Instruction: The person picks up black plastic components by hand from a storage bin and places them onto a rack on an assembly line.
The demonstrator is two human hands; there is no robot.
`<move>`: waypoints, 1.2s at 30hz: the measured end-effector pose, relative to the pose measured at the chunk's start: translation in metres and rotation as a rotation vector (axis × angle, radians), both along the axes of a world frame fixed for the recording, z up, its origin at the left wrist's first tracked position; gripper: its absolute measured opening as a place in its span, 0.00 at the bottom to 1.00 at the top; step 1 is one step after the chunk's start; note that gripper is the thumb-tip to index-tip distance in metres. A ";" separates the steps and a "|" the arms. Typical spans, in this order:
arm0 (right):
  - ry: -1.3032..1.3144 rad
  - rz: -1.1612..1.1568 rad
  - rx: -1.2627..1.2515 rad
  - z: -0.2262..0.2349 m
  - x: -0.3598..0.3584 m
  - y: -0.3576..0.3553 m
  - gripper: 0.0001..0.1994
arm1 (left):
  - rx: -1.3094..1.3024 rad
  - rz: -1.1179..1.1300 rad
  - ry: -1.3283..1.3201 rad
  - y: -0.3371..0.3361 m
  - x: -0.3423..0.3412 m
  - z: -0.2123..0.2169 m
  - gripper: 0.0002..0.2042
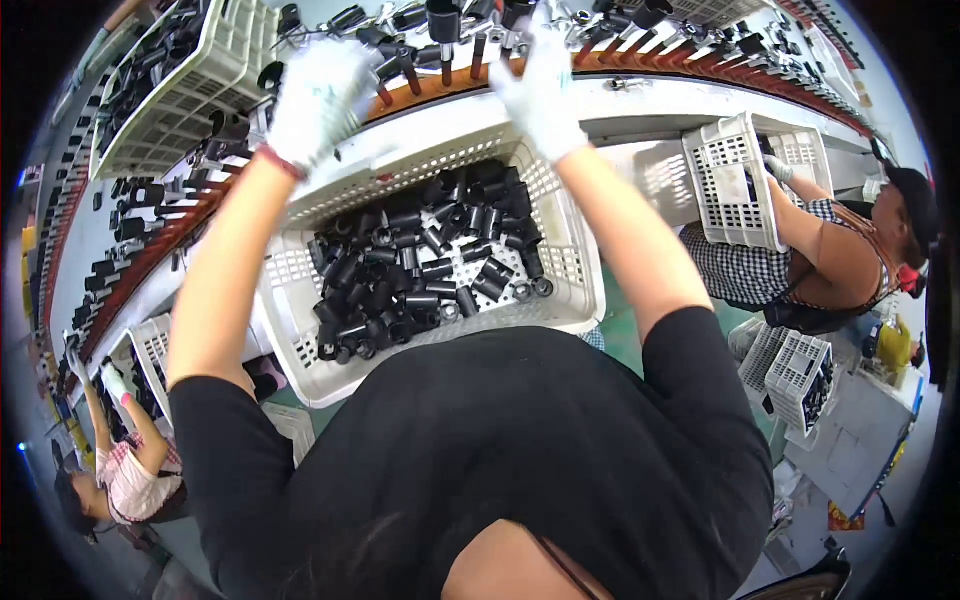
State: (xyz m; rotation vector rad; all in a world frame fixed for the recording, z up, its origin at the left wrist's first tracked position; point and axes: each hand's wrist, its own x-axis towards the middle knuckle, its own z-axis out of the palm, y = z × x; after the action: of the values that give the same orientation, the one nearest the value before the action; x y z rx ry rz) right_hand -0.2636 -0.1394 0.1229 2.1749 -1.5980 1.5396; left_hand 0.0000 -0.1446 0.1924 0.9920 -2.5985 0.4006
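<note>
Both hands wear white knit gloves and are raised over the far edge of a white perforated plastic crate (pixel 575 290) that sits in front of the person, against the counter (pixel 650 100). The crate is loaded with short black cylindrical parts (pixel 430 265), piled loosely and lying at all angles, with a few showing open ends.

The left hand (pixel 318 100) is lifted above the crate's far left corner, near the orange rail (pixel 420 90) that runs along the counter; its fingers are curled inward, but whether they hold anything cannot be told from this view. The right hand (pixel 540 85) reaches up to the row of black pegs (pixel 445 35) standing on the rail, its fingers half spread and touching or just beside the parts mounted there; a grip on one cannot be made out.

A second white crate (pixel 190 90) with black parts stands tilted on the counter to the left. To the right, another person in a checked top holds a white crate (pixel 740 190) on end. At lower left, a third person in a pink checked top reaches toward the counter beside another crate (pixel 150 350)
</note>
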 end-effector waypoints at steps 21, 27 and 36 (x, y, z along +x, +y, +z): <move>1.146 0.555 0.814 -0.192 0.057 0.195 0.10 | 1.263 0.321 0.721 0.145 -0.020 -0.109 0.18; 1.387 0.831 1.119 -0.165 0.052 0.170 0.18 | 1.246 0.052 1.273 0.060 -0.100 -0.039 0.11; 0.158 0.853 1.188 -0.047 0.034 0.146 0.19 | 0.941 -0.049 1.454 -0.047 -0.193 -0.037 0.13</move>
State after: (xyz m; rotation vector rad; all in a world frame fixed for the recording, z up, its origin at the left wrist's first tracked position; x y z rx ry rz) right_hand -0.2297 0.0064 0.0763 3.7986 -1.8714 0.2237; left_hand -0.1929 -0.1915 0.1555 0.8618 -1.3044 -1.2134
